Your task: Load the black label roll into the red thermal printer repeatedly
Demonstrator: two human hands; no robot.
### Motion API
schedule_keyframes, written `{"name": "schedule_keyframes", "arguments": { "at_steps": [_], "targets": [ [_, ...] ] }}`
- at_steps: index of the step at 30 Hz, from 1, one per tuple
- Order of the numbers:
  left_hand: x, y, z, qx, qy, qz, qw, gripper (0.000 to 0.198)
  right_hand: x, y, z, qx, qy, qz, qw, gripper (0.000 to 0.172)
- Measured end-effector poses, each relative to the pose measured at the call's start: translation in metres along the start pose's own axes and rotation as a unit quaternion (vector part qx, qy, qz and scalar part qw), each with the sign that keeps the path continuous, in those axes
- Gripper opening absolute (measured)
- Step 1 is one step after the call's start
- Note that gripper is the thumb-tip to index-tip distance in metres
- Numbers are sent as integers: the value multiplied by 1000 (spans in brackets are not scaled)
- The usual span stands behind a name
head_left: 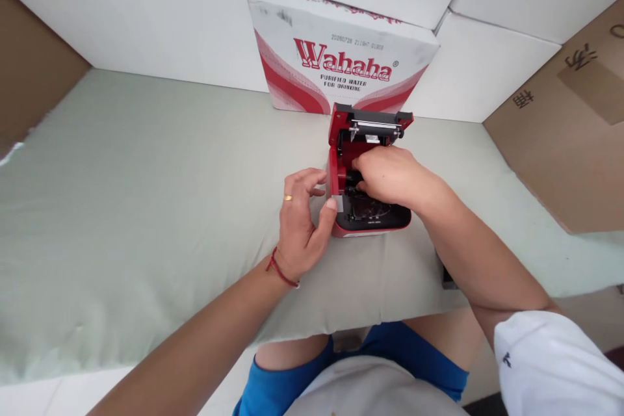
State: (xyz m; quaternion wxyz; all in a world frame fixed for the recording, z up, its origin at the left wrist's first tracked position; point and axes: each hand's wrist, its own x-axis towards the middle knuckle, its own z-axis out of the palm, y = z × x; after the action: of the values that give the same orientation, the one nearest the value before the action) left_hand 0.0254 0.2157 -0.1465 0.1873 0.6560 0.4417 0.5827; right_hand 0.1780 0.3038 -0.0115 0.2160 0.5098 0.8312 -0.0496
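Observation:
A red and black label printer [373, 213] stands on the cloth with its lid [373, 118] raised and hinged at the back. My right hand [387, 174] reaches into the open compartment from the right. Its fingers are curled down beside a black cylindrical part [353, 177]; their tips are mostly hidden, so what they grip cannot be made out. Against the printer's left side is my left hand [303, 218], its fingers bent and apart. The thumb tip touches the front left corner, by a small grey tab [337, 203].
A white and red water carton [348, 62] stands right behind the printer. White boxes [170, 19] line the back. Brown cardboard boxes stand at the right [570, 143] and left [34, 71]. Pale green cloth [146, 208] covers the table. A dark object [447, 276] shows partly under my right forearm.

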Motion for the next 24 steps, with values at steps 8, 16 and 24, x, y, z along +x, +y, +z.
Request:
{"name": "schedule_keyframes", "arguments": {
  "at_steps": [8, 16, 24],
  "targets": [
    [7, 9, 1, -27, 93, -153, 984, 30, -85, 32, -3, 163, 213, 36, 963, 31],
    [19, 15, -6, -69, 48, -211, 974, 52, -102, 92, 73, 327, 101, 86, 936, 34],
    [-22, 74, -51, -5, -97, -55, 994, 51, -117, 114, 132, 307, 199, 132, 921, 47]
  ]
}}
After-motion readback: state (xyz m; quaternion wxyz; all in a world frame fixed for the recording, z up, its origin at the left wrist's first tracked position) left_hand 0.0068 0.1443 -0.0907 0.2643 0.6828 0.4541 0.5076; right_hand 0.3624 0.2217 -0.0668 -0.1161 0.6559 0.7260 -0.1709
